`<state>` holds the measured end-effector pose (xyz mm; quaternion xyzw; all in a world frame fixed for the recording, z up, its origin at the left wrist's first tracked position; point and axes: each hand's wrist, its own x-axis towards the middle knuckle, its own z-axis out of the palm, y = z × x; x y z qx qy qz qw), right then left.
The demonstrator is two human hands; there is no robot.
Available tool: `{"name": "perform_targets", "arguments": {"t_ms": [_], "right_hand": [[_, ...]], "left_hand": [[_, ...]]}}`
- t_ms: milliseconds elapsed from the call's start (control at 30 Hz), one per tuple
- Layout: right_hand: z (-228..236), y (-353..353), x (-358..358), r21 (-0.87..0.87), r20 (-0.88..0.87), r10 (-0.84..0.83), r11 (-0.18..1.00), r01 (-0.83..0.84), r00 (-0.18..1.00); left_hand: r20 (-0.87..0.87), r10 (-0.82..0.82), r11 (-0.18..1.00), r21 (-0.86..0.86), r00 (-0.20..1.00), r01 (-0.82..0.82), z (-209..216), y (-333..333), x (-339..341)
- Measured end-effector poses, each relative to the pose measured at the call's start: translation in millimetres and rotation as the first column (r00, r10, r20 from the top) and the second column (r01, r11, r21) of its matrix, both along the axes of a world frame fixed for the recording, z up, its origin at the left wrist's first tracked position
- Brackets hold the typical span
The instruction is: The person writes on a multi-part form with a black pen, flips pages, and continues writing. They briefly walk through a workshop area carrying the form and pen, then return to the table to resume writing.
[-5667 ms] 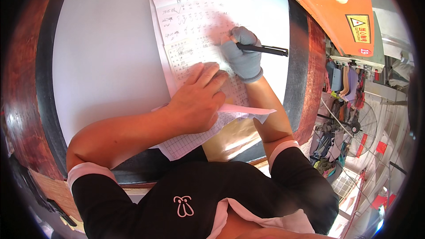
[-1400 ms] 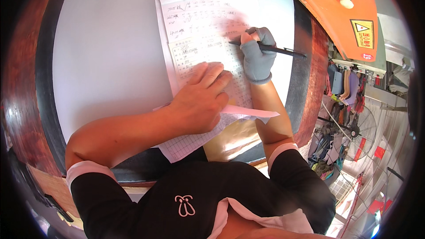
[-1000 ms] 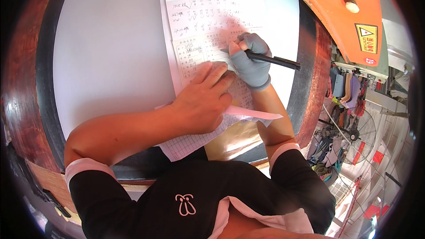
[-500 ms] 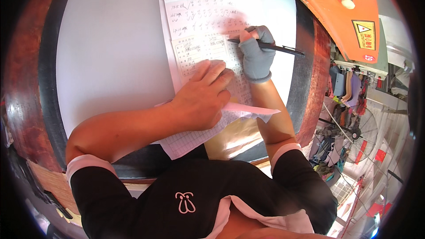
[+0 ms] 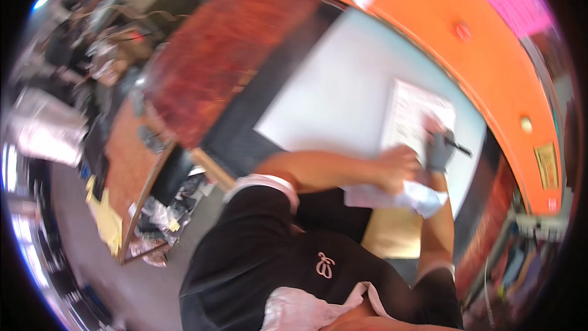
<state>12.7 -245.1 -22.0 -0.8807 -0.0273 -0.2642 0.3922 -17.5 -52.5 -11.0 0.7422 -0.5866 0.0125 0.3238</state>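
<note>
The whole view is smeared by motion. My right hand (image 5: pixel 438 152), in a grey fingerless glove, grips a black pen (image 5: pixel 461 148) over the upper part of a printed paper form (image 5: pixel 405 109). My bare left hand (image 5: pixel 398 168) rests at the form's lower left part, beside the right hand. Its fingers look bent, but blur hides whether they pinch anything. Below the left hand, loose sheets (image 5: pixel 373 197) hang and curl toward my body. The writing on the form cannot be made out.
A pale board (image 5: pixel 331 79) lies under the papers on a dark-edged red table (image 5: pixel 226 43). An orange machine beam (image 5: pixel 422 18) runs along the far side. A brown sheet (image 5: pixel 392 233) lies near my body. At left stands a wooden table (image 5: pixel 131 147) amid clutter.
My view has swung left, so the papers and hands now appear farther right. The left hand's fingers, spread over the form before, look more bent. The pen stays in my right hand.
</note>
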Motion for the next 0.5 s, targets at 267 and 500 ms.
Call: {"name": "perform_targets", "arguments": {"t_ms": [267, 500], "right_hand": [[-14.2, 6.1, 11.3, 0.470, -0.057, -0.107, 0.874, 0.121, 0.993], [6.2, -4.0, -13.5, 0.485, -0.186, 0.105, 0.874, -0.001, 0.977]], "left_hand": [[0.035, 0.294, 0.944, -0.166, 0.955, -0.284, -13.6, 16.4, -65.6], [-0.063, 0.307, 0.952, 0.010, 0.950, -0.307, -11.6, 26.1, -88.3]]}}
